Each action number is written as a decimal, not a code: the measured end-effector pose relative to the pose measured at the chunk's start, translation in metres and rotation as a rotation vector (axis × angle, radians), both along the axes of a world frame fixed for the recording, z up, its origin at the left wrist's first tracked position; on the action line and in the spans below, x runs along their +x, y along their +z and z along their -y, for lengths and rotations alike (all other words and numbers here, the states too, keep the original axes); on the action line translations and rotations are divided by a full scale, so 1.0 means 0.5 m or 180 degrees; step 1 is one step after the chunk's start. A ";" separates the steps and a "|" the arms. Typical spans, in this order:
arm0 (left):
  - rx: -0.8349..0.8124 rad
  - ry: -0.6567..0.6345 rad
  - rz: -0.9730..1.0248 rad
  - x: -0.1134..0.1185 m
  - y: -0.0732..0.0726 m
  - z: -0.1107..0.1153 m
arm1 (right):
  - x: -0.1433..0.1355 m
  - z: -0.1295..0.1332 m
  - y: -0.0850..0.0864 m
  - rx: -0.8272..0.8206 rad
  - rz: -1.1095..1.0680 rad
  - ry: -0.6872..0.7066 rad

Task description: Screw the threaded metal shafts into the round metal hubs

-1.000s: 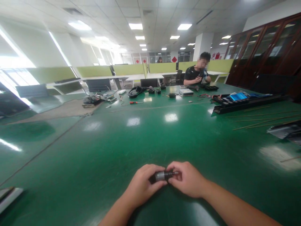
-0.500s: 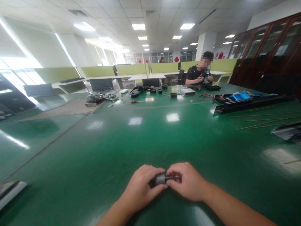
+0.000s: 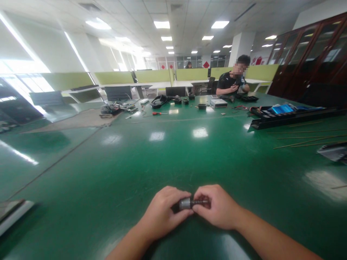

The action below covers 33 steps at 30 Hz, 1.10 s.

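Note:
Close to the table's near side, a small motor (image 3: 185,203) with a silver cylindrical body lies level between my two hands. My left hand (image 3: 161,212) grips its body, thumb in front and fingers behind. A dark, ridged shaft (image 3: 195,202) sticks out of the motor toward the right. Closed around that shaft is my right hand (image 3: 219,208), its fingertips pinching near the body and hiding part of the shaft. The motor's left end is covered by my left hand.
The green table (image 3: 130,162) stretches ahead. At its far side are a red screwdriver (image 3: 158,113), a white box (image 3: 218,103) and a seated person (image 3: 229,83). A long black tray (image 3: 287,115) and thin rods (image 3: 306,141) lie right. A pale-edged object (image 3: 16,215) sits left.
The view has shifted slightly, so the background sits a little higher and further right. My right fingers appear closer around the shaft; both hands keep their hold on the motor.

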<state>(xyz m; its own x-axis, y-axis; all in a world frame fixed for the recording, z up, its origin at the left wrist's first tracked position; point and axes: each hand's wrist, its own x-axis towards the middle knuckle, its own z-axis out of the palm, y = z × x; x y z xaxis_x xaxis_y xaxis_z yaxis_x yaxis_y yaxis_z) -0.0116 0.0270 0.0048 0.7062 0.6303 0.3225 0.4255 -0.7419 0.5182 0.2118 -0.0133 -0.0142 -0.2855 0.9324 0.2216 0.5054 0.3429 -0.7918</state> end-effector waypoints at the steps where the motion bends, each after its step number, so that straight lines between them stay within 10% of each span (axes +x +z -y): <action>1: -0.0001 -0.0001 0.0006 0.000 -0.001 0.000 | 0.000 0.000 0.001 -0.0006 0.0003 -0.0003; 33: 0.0056 0.0214 0.0333 -0.013 -0.014 -0.001 | 0.004 0.006 0.010 0.0075 -0.0026 -0.0084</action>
